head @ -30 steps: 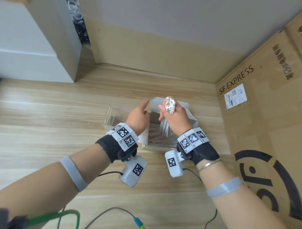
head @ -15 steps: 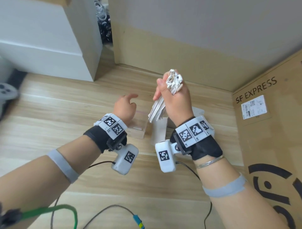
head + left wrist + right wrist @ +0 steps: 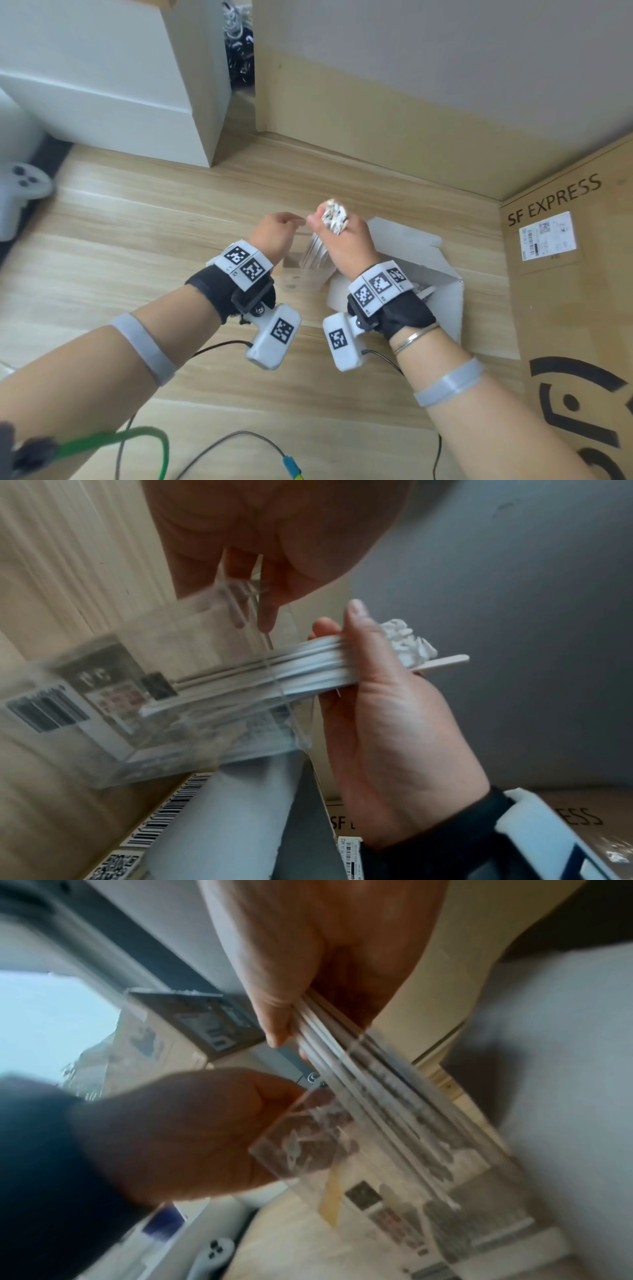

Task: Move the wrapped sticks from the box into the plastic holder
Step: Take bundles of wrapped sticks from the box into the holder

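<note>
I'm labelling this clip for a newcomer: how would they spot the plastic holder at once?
Start at the SF Express carton, then the open white box beside it. Left of that stands the plastic holder: the only see-through thing.

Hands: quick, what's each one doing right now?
Left hand: grips the holder by its rim.
Right hand: holds a bundle of sticks, lower ends inside the holder.
</note>
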A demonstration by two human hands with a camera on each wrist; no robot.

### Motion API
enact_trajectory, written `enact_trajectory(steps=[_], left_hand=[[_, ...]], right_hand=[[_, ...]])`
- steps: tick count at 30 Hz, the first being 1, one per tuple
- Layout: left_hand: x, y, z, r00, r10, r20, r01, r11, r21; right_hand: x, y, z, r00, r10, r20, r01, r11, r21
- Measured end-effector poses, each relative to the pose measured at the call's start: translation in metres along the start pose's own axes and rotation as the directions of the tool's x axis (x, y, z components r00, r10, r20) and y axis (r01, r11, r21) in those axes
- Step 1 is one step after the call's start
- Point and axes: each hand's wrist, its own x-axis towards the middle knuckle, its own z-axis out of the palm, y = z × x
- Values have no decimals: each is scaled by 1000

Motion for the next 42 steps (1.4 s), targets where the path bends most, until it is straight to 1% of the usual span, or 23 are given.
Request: enact_trajectory(steps=[2, 3, 4, 6, 7, 9, 11, 13, 16, 20, 24, 26, 28, 30, 32, 34, 35, 37, 39, 42], left_hand=[[0, 0, 2, 1000, 3, 14, -3, 1000, -18], [-1, 1, 2, 1000, 2, 12, -2, 1000, -20], [-1, 1, 3, 1000, 4, 7, -3, 1000, -12], [0, 2, 5, 1000, 10, -1, -10, 1000, 12], [0, 2, 5, 1000, 12, -3, -12, 1000, 20], [-2, 4, 7, 999, 30, -18, -30, 999, 30], [-3, 8, 9, 997, 66, -38, -64, 997, 45], [-7, 14, 12, 990, 121, -66, -117, 991, 63], [-16, 25, 21, 963, 242, -120, -231, 968, 97], [-26, 37, 38, 921, 369, -123, -351, 925, 146], [-34, 43, 58, 909, 413, -53, -406, 907, 110], [-37, 44, 69, 915, 404, -7, -401, 909, 114], [-40, 43, 79, 929, 369, 34, -370, 917, 150], [-43, 42, 90, 946, 309, 100, -323, 922, 212], [-43, 37, 100, 952, 259, 162, -296, 916, 270], [-41, 32, 109, 957, 212, 197, -267, 909, 320], [-39, 30, 113, 963, 169, 211, -236, 907, 350], [-35, 26, 119, 973, 57, 223, -148, 898, 414], [-32, 25, 122, 977, -32, 209, -63, 901, 430], [-28, 21, 124, 977, -88, 195, 4, 920, 391]], right_hand=[[-1, 5, 2, 998, -60, 18, 62, 967, -245], [-1, 6, 2, 998, -56, 18, 59, 939, -340], [-2, 7, 1, 999, -31, 14, 34, 921, -387], [-2, 8, -4, 999, 35, 28, -22, 921, -389], [-2, 9, -7, 998, 49, 42, -30, 926, -378], [-2, 8, -15, 998, 43, 47, -23, 934, -355], [-3, 6, -27, 999, 27, 25, -19, 953, -301], [-4, 6, -41, 1000, 12, -3, -13, 969, -245], [-5, 13, -64, 1000, 29, -12, -31, 960, -280], [-10, 27, -85, 990, 125, 58, -97, 932, -349], [-21, 35, -97, 963, 210, 170, -135, 919, -369], [-26, 39, -101, 945, 242, 220, -143, 911, -387], [-29, 44, -103, 921, 280, 270, -156, 902, -403], [-31, 50, -105, 896, 323, 307, -165, 880, -445], [-32, 53, -106, 874, 356, 331, -148, 843, -517], [-32, 56, -108, 866, 360, 346, -122, 825, -552], [-32, 57, -109, 863, 359, 355, -115, 824, -555], [-31, 60, -109, 855, 358, 374, -100, 823, -559], [-29, 65, -108, 846, 364, 389, -89, 817, -570], [-26, 72, -105, 829, 379, 411, -65, 795, -603]])
